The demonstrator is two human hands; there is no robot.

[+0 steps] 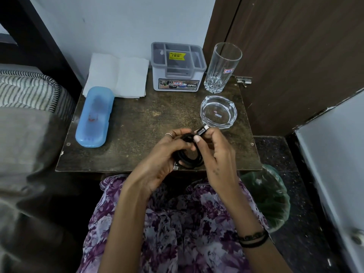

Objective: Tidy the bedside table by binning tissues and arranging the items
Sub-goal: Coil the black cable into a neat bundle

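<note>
Over the front edge of the dark bedside table, my left hand grips a coiled black cable. My right hand pinches the cable's plug end between thumb and fingers. Flat white tissues lie at the back left of the table. A blue plastic case lies along the left side. A grey and white organiser box stands at the back middle, a tall empty glass stands to its right, and a clear glass ashtray sits in front of the glass.
A bin lined with a green bag stands on the floor at the table's front right corner. A bed with striped bedding borders the left side. A brown door rises behind the table at the right.
</note>
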